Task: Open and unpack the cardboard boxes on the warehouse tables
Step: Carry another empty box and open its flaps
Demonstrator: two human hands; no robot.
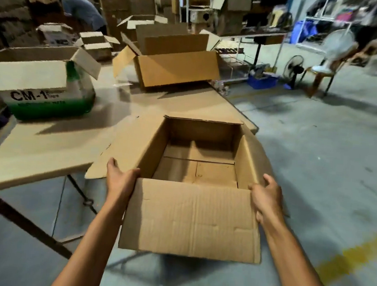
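I hold an open brown cardboard box (190,217) in front of me, off the near right corner of the table. Its flaps are spread out and its inside is bare down to the bottom flaps. My left hand (120,180) grips the box's left side near the front corner. My right hand (267,197) grips the right side near the other front corner. The front flap hangs down toward me between my forearms.
A beige folding table (54,145) carries a white and green box marked CM-1 (45,86) at the left and a larger open brown box (177,67) at the far end. A person bends over boxes at the back left. Fans, a chair and shelves stand at the right; grey floor lies below.
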